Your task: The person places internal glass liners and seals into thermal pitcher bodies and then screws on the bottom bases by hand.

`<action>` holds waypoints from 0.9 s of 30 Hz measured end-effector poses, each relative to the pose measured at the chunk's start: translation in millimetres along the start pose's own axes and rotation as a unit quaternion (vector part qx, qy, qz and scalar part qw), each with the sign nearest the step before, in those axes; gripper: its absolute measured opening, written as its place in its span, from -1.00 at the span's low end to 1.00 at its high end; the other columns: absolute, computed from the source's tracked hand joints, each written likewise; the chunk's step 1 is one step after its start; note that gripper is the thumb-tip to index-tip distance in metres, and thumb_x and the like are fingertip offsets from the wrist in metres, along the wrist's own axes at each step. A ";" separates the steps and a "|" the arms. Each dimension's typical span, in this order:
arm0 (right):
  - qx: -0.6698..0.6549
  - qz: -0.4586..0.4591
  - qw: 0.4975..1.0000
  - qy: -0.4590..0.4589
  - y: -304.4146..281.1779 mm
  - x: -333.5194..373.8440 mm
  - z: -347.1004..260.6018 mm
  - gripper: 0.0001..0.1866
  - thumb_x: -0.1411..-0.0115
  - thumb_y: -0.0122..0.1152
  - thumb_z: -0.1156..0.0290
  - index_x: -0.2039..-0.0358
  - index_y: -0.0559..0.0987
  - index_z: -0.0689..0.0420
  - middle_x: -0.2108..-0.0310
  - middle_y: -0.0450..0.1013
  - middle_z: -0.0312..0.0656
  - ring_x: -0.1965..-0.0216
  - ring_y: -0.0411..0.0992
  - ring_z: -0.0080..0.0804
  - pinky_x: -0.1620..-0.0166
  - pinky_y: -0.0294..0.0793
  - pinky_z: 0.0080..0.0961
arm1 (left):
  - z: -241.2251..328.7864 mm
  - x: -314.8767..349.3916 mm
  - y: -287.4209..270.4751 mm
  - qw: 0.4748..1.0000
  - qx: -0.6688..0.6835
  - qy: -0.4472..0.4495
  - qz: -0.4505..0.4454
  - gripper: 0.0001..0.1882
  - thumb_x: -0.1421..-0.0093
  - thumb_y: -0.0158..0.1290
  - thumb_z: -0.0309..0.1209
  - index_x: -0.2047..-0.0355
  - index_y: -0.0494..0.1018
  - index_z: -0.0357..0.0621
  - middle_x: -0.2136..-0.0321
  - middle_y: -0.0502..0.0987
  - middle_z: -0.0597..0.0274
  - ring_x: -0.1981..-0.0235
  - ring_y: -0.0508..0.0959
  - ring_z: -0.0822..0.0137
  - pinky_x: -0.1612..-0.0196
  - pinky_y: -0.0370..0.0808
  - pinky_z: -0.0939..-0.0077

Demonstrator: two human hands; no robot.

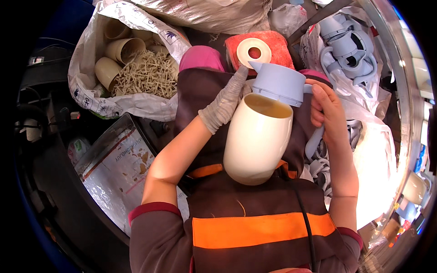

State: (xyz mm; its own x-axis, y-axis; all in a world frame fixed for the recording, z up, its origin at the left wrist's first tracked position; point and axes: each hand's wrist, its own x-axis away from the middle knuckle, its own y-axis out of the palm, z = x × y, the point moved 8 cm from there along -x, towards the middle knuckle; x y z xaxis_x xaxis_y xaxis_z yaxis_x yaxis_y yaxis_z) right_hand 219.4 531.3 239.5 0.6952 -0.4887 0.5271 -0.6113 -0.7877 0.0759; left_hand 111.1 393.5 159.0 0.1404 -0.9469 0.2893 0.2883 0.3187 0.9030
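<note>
A cream jug body (257,143) lies tilted over my lap, its open mouth facing away from me. At that mouth sits a light blue-grey jug top (280,82) with a pointed spout and a long handle, tilted so the opening still shows beneath it. My left hand (227,100), in a grey glove, is closed round the body's rim, its thumb by the spout; its other fingers are partly hidden. With bare fingers my right hand (328,107) grips the jug top's handle. Beyond the jug, a cream ring (242,47) rests on a red cushion (282,48).
On the left stands a white sack (84,82) of cream jug bodies and small cream pieces. A bag on the right holds more blue-grey jug tops (350,48). A film-covered box (116,157) lies at my left. Below the right bag are grey handle parts (321,168).
</note>
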 end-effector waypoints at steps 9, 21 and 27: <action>0.040 0.017 0.999 -0.001 3.9 8.5 -7.6 -0.66 -0.30 0.10 0.18 0.05 0.54 0.14 0.65 0.12 -0.52 0.76 0.04 -0.80 0.69 0.02 -0.75 | 0.1 -0.5 -4.3 0.999 -0.037 0.002 0.036 -0.13 -0.18 -0.06 0.26 -0.13 0.30 -0.36 -0.05 0.47 0.07 -0.05 0.48 0.29 -0.16 0.40 0.36; 0.154 0.020 0.985 -0.075 8.0 8.4 -1.8 -0.69 -0.29 0.15 0.23 0.07 0.54 0.15 0.65 0.25 -0.53 0.74 0.08 -0.83 0.68 0.02 -0.78 | -1.4 16.9 16.4 0.995 -0.089 0.036 -0.002 -0.21 -0.24 -0.08 0.19 -0.18 0.27 -0.29 -0.08 0.43 0.13 -0.08 0.44 0.34 -0.16 0.36 0.44; 0.175 0.037 0.979 -0.103 15.4 7.9 7.8 -0.73 -0.27 0.16 0.26 0.10 0.56 0.14 0.59 0.33 -0.51 0.67 0.09 -0.86 0.61 0.02 -0.79 | 2.4 20.0 14.9 0.985 -0.164 0.056 0.013 -0.42 -0.28 0.03 -0.02 -0.12 0.33 -0.21 0.06 0.48 0.28 0.06 0.47 0.50 -0.02 0.43 0.55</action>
State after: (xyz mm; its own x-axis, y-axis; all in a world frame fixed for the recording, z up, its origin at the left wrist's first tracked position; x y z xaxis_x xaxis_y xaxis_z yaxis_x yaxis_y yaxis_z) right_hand 218.5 512.4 238.2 0.7376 -0.5855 0.3365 -0.5206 -0.8104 -0.2688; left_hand 115.9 379.1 179.0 0.2504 -0.9334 0.2570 0.5714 0.3568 0.7390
